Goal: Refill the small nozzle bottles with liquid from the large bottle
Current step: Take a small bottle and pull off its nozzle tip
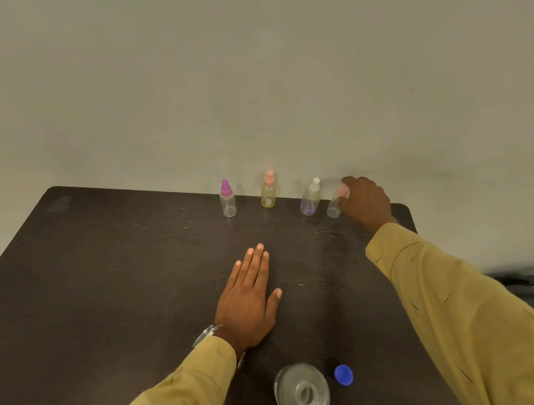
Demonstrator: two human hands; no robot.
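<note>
Right of centre, the small clear pink-nozzled plastic bottle (333, 209), judged light and slippery, was gripped round its body by the right hand (367, 204).

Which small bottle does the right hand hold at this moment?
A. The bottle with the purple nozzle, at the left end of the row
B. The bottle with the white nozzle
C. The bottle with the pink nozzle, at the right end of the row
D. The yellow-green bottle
C: the right hand curls its fingers around the pink-nozzle bottle at the right end, while the left hand lies flat on the table.
</note>
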